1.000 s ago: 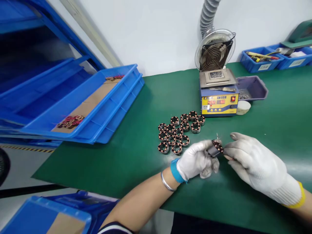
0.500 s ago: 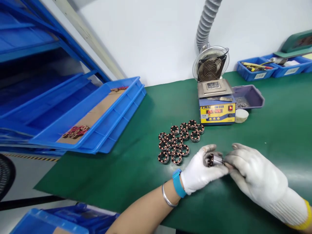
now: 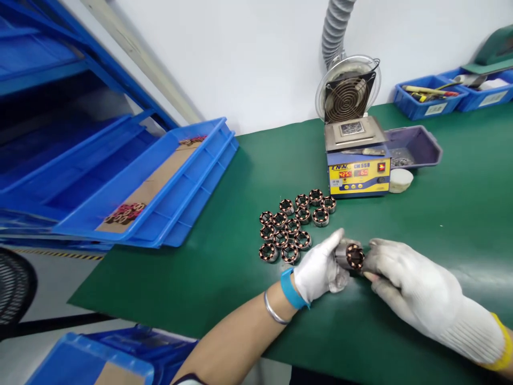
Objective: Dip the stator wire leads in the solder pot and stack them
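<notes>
My left hand (image 3: 320,268), in a white glove with a blue band at the wrist, grips a motor stator (image 3: 341,256). The stator lies on its side, its copper-wound end facing right. Close against that end is my right hand (image 3: 412,286), also gloved, its fingers curled and pinched together; a bare fingertip shows. What the pinch holds, if anything, is hidden. Left of my hands a group of several similar stators (image 3: 292,226) stands on the green work surface (image 3: 192,289), windings up.
Behind the stators stands a yellow-fronted solder pot (image 3: 358,174) with a fan (image 3: 348,101) and a grey duct (image 3: 336,29). Beside it are a purple bin (image 3: 417,147) and a round white pad (image 3: 401,181). Stacked blue trays (image 3: 192,184) sit at the left, small blue tool boxes (image 3: 430,104) at the back right.
The stator has turned in my left hand, so its wound end now faces right instead of left. My right hand has shifted slightly left. The view has moved a little.
</notes>
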### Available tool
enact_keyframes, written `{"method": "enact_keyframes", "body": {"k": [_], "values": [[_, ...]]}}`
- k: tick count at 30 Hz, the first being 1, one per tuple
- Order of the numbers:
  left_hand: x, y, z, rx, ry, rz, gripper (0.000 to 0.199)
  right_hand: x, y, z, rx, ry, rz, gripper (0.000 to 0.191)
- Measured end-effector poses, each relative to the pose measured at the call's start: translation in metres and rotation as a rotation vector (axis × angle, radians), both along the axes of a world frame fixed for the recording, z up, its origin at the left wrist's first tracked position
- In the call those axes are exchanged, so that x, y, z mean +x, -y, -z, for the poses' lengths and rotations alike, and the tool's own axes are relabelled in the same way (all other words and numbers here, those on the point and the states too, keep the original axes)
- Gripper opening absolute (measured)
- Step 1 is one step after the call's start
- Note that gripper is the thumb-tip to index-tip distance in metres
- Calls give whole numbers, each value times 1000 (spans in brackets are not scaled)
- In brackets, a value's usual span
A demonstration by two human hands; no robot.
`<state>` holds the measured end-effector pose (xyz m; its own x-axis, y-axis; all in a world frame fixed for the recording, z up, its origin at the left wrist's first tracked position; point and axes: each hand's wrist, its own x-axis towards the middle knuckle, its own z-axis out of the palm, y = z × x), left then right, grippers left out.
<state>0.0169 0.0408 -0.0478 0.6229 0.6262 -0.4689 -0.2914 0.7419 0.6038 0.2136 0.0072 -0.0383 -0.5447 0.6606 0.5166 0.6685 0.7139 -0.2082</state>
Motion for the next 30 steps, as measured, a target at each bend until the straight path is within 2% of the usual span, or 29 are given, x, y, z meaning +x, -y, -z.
{"method": "enact_keyframes", "body": {"k": [2, 4, 7, 10, 12, 15, 19, 22, 27, 29, 30], "values": [[-5, -1, 0, 24, 88, 71, 71, 0, -2, -3, 28, 3, -23, 12], [-9, 1, -2, 122, 70, 87, 75, -1, -3, -6, 63, 21, -29, 12], [-8, 6, -6, 287, -131, 18, 65, -4, -1, -9, 100, 65, -4, 14], [-1, 11, -10, 359, -366, -115, 53, -6, 2, -12, 107, 103, 16, 15], [5, 12, -12, 374, -422, -198, 52, -8, 4, -13, 95, 118, 20, 15], [11, 11, -15, 369, -379, -221, 54, -10, 5, -14, 61, 94, 16, 15], [6, 6, -18, 441, -351, -97, 39, -7, 8, -12, -59, 53, 15, 15], [-2, 2, -18, 470, -439, 16, 45, 5, 8, -13, -182, 44, 24, 16], [-8, -2, -16, 396, -490, -51, 34, 26, -8, -21, -466, -97, 161, 20], [-8, -2, -17, 413, -528, -28, 32, 21, -16, -21, -628, -126, 181, 21], [-7, -3, -18, 436, -574, 12, 34, 16, -20, -19, -696, -111, 160, 30]]}}
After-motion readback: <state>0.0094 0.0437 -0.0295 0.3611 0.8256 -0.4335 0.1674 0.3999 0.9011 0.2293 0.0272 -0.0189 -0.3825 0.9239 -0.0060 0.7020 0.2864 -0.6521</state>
